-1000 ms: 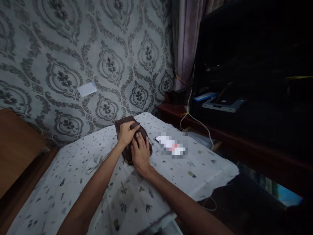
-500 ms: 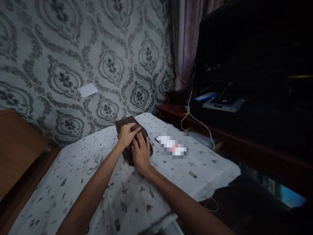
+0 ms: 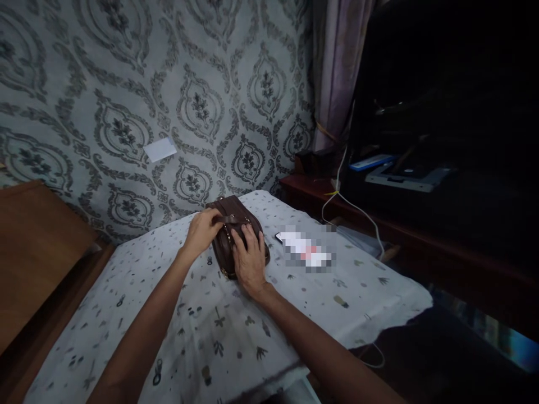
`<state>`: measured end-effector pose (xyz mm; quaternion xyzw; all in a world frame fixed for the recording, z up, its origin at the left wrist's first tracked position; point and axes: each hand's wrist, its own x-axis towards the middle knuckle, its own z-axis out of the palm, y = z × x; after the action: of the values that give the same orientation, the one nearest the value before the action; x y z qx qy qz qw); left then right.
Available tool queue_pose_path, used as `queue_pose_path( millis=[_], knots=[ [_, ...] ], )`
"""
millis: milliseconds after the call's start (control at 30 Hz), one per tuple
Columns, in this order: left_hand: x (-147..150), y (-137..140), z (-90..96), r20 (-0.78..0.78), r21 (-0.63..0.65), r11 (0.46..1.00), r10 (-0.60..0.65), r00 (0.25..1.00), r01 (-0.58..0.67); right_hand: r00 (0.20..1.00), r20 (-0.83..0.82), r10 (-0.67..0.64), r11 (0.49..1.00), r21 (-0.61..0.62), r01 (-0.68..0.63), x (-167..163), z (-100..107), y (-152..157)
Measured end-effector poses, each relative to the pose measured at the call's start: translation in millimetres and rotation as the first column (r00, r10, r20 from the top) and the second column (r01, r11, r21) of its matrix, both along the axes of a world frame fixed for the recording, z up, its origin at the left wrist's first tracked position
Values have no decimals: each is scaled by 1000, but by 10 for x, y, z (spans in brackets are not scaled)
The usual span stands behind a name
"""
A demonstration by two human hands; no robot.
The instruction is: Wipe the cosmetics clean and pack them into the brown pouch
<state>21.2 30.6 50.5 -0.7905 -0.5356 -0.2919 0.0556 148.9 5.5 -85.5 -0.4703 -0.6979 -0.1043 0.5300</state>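
A dark brown leather bag [image 3: 227,255] with gold-toned zips lies on the patterned white cloth [image 3: 227,314]. My left hand [image 3: 203,229] is closed at its left side, thumb and fingers pinching the end of a short brown strap [image 3: 229,219] that stretches across the top. My right hand [image 3: 251,255] rests flat on the bag's near right part, fingers spread over the leather. To the right of the bag lies a phone [image 3: 278,237], mostly blurred out.
A wooden board [image 3: 42,241] stands at the left edge. Behind is a patterned wall with a white card [image 3: 160,150] on it. At right, a white cable [image 3: 357,210] hangs from a dark red shelf [image 3: 303,193] in front of a large black screen.
My left hand has moved left from the bag's top and now draws the strap out to the left. My right hand stays on the bag. The view has shifted slightly.
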Motion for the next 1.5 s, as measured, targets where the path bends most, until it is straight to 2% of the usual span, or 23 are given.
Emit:
queue_pose_path(
  millis=[167,333,567,733,900,1033,1200,1300,1400,1500],
  knots=[
    [25,-44,-53,21,49,999,10,1000,-11,999,-1,-35,999,22,35,-6,-9,6],
    [24,-72,-29,87,4,999,-37,996,37,1000,20,-22,999,26,21,-14,-12,10],
    [27,-99,-18,103,-23,997,-77,992,80,1000,-5,23,1000,13,-23,-28,-16,8],
    [13,-111,-20,126,-70,989,-118,985,128,1000,-3,3,1000,7,-3,-34,-4,1],
    [4,-116,29,11,-117,982,-147,989,147,1000,-3,-15,1000,4,15,-40,1,18],
    [105,-119,49,-125,-60,992,-116,985,109,1000,9,-7,1000,-11,7,-32,11,-29],
    [375,-30,37,-104,-93,965,-256,961,247,1000,-3,-7,1000,2,7,-62,-8,-142],
    [531,46,47,-187,-115,972,-222,957,203,1000,0,-8,1000,23,8,-100,-45,-166],
    [633,93,63,-240,-103,989,-128,962,106,1000,-12,-5,999,34,5,-130,-78,-151],
    [673,117,52,-157,-111,994,-41,987,24,1000,-17,5,999,43,-4,-139,-93,-129]
  ],
)
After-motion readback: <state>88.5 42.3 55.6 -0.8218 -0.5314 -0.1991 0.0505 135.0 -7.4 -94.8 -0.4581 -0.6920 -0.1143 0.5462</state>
